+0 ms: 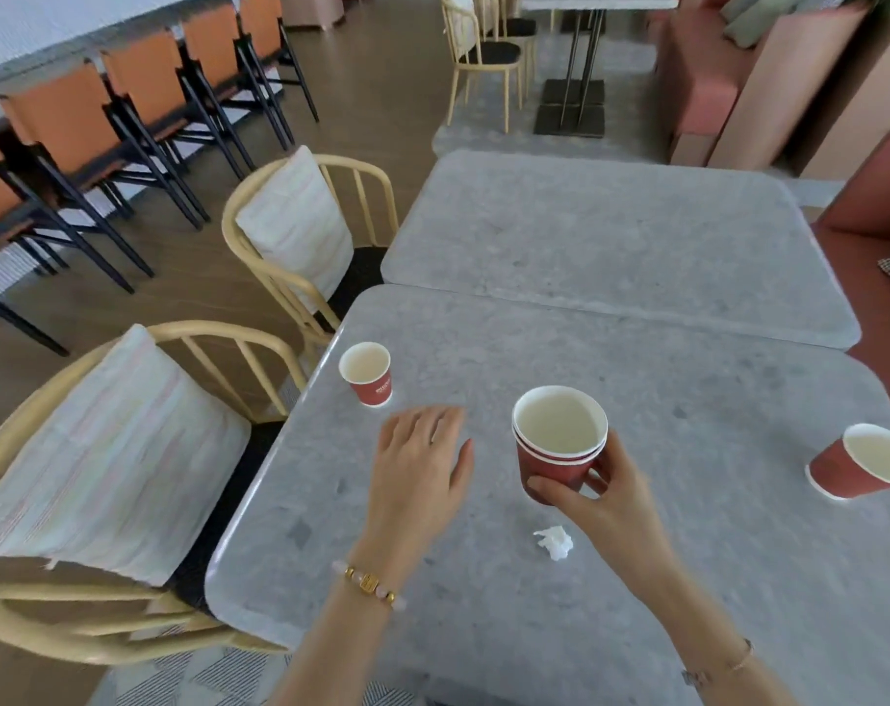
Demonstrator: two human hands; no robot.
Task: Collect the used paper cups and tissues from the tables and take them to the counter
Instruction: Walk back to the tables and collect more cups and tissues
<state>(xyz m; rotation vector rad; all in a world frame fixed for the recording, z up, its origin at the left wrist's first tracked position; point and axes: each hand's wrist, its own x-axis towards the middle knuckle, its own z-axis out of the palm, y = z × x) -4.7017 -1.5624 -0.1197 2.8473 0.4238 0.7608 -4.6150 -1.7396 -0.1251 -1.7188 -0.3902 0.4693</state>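
My right hand (605, 494) grips two nested red paper cups (557, 443) just above the grey table (483, 578). My left hand (422, 463) hovers over the table with fingers spread and nothing in it, a short way below and right of a single red paper cup (367, 374) standing near the table's left edge. Another red paper cup (860, 463) stands at the far right of the table. A crumpled white tissue (555, 541) lies on the table below the stacked cups, between my forearms.
A second grey table (611, 236) adjoins the far side. Two cream-framed chairs with pale cushions (106, 450) (300, 231) stand along the left edge. A red bench (881, 236) runs on the right. Orange chairs (76, 119) line a long table at the far left.
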